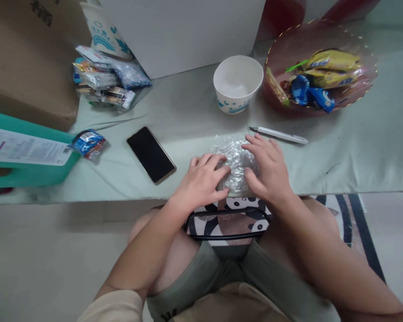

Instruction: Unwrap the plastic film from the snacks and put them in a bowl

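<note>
A crumpled clear plastic wrap (236,165) lies near the front edge of the cloth-covered table, between my two hands. On its left side rests my left hand (206,178), fingers apart and touching the plastic. My right hand (267,163) is at its right side, fingers spread, with the thumb against the crinkled sheet. Neither hand is closed around it. Just beyond my right fingertips lies a white pen (279,134). A white paper bowl (237,82) with a blue pattern stands behind the plastic.
To the left lie a dark-screened phone (151,154) and a small blue snack packet (88,144). Several packaged items (104,80) sit beside a cardboard box (30,67). A teal plastic holder (36,172) stands at far left. A pink transparent bowl (362,96) holds snacks.
</note>
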`<state>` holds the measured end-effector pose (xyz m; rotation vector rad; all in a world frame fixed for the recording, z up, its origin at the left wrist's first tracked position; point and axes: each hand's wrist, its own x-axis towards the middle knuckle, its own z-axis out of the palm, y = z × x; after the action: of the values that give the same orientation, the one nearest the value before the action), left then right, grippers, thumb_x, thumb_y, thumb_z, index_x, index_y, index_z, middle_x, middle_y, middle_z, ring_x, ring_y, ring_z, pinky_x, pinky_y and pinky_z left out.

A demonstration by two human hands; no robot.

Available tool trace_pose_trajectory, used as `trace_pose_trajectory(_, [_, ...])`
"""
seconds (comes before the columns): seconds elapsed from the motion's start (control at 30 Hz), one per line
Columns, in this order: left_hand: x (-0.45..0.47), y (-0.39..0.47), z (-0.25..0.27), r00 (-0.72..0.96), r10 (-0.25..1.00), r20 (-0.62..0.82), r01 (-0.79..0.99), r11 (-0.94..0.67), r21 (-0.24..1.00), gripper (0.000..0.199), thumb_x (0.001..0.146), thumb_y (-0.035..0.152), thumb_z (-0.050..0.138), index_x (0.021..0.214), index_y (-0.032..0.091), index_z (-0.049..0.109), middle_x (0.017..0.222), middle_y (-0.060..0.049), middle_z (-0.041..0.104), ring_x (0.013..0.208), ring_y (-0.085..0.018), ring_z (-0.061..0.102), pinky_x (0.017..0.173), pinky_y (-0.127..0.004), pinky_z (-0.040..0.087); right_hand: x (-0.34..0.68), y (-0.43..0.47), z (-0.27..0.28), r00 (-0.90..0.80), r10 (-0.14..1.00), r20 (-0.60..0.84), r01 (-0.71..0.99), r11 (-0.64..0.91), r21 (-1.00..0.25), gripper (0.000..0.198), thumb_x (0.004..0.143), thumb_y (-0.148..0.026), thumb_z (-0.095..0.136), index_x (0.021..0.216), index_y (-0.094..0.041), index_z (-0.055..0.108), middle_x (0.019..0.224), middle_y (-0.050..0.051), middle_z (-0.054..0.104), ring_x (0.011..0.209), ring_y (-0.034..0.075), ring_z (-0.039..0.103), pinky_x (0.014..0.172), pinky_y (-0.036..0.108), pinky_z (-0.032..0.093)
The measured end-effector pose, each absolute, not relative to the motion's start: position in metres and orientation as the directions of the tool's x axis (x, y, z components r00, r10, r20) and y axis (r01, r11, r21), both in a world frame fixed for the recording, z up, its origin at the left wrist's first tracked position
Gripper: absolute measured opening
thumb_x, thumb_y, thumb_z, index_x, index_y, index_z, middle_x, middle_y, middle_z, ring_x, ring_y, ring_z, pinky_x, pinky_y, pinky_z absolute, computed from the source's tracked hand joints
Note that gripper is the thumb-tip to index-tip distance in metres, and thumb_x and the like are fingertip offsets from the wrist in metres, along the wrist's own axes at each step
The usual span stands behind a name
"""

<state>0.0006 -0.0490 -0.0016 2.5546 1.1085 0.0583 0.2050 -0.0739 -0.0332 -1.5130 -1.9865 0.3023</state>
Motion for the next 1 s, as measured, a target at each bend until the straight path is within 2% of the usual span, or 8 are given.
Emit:
trace_pose_trajectory(0.2, [-0.006, -0.035, -0.003, 0.569, 0.822, -0.026, 0.780, -0.529, 0.334, 0.022, 0.088, 0.034, 0.063, 0.103, 0.023, 0.074, 0.135, -0.011, 0.067, 0.125, -0.034, 0.057, 0.097, -0.051, 0.041, 0.202, -0.084, -0.040, -0.394, 0.863, 0.316, 0.717, 0.504, -0.481, 0.052, 0.087, -0.045, 0.064, 0.134, -0.021, 0.060, 0.139, 0.010, 0.067, 0.135, 0.030, 0.059, 0.122, 0.050, 0.034])
trace_pose_trajectory(0.33, [-0.011, -0.029, -0.003, 0.525, 0.851, -0.004, 0.795, -0.489, 0.358, 0.026, 0.085, 0.035, 0.067, 0.106, 0.022, 0.075, 0.134, -0.012, 0.067, 0.128, -0.035, 0.056, 0.102, -0.052, 0.041, 0.202, -0.080, -0.046, -0.325, 0.873, 0.363, 0.777, 0.465, -0.424, 0.021, 0.094, -0.022, 0.055, 0.111, -0.023, 0.067, 0.118, 0.005, 0.077, 0.117, 0.024, 0.069, 0.112, 0.044, 0.041])
trace_pose_trajectory(0.5, [-0.010, -0.034, -0.006, 0.628, 0.777, 0.039, 0.722, -0.600, 0.345, 0.045, 0.077, 0.036, 0.078, 0.120, 0.024, 0.072, 0.150, -0.015, 0.056, 0.139, -0.041, 0.047, 0.107, -0.057, 0.038, 0.203, -0.074, -0.041, -0.224, 0.834, 0.504, 0.761, 0.473, -0.445, 0.011, 0.092, -0.015, 0.055, 0.090, -0.023, 0.062, 0.086, 0.002, 0.075, 0.087, 0.021, 0.070, 0.087, 0.039, 0.048])
trace_pose_trajectory(0.57, [-0.010, -0.034, -0.008, 0.620, 0.778, 0.104, 0.695, -0.606, 0.387, 0.027, 0.083, 0.028, 0.074, 0.110, 0.024, 0.075, 0.142, -0.014, 0.063, 0.134, -0.038, 0.053, 0.106, -0.055, 0.040, 0.201, -0.074, -0.039, -0.189, 0.831, 0.524, 0.698, 0.488, -0.523, 0.008, 0.090, -0.019, 0.058, 0.096, -0.023, 0.061, 0.086, 0.002, 0.074, 0.084, 0.021, 0.069, 0.083, 0.038, 0.048])
trace_pose_trajectory(0.63, [-0.010, -0.031, -0.011, 0.570, 0.805, 0.162, 0.636, -0.557, 0.534, 0.014, 0.089, 0.022, 0.065, 0.099, 0.022, 0.076, 0.123, -0.011, 0.072, 0.117, -0.029, 0.064, 0.100, -0.047, 0.047, 0.199, -0.075, -0.039, -0.156, 0.847, 0.508, 0.644, 0.477, -0.597, 0.020, 0.088, -0.025, 0.064, 0.107, -0.023, 0.061, 0.096, 0.004, 0.076, 0.090, 0.023, 0.070, 0.084, 0.039, 0.049])
trace_pose_trajectory(0.77, [-0.014, -0.020, -0.015, 0.494, 0.859, 0.136, 0.429, -0.377, 0.821, 0.014, 0.093, 0.024, 0.062, 0.094, 0.019, 0.075, 0.101, -0.007, 0.076, 0.093, -0.017, 0.070, 0.087, -0.033, 0.054, 0.201, -0.072, -0.042, -0.043, 0.909, 0.416, 0.649, 0.342, -0.680, 0.023, 0.087, -0.026, 0.065, 0.110, -0.024, 0.063, 0.103, 0.006, 0.076, 0.094, 0.025, 0.071, 0.089, 0.044, 0.052])
trace_pose_trajectory(0.9, [-0.017, -0.017, -0.013, 0.451, 0.891, 0.047, 0.457, -0.276, 0.845, 0.011, 0.089, 0.023, 0.065, 0.093, 0.020, 0.074, 0.098, -0.005, 0.077, 0.092, -0.017, 0.071, 0.087, -0.032, 0.053, 0.204, -0.068, -0.044, 0.064, 0.955, 0.288, 0.619, 0.188, -0.762, 0.018, 0.093, -0.031, 0.059, 0.108, -0.024, 0.066, 0.101, 0.007, 0.076, 0.092, 0.024, 0.071, 0.083, 0.042, 0.056])
trace_pose_trajectory(1.0, [-0.018, -0.019, -0.009, 0.450, 0.893, -0.019, 0.536, -0.253, 0.805, 0.011, 0.088, 0.023, 0.064, 0.087, 0.020, 0.074, 0.092, -0.004, 0.077, 0.087, -0.017, 0.069, 0.083, -0.031, 0.050, 0.205, -0.066, -0.046, 0.040, 0.967, 0.253, 0.612, 0.176, -0.771, 0.024, 0.091, -0.033, 0.061, 0.112, -0.023, 0.066, 0.105, 0.009, 0.076, 0.095, 0.026, 0.072, 0.086, 0.045, 0.058])
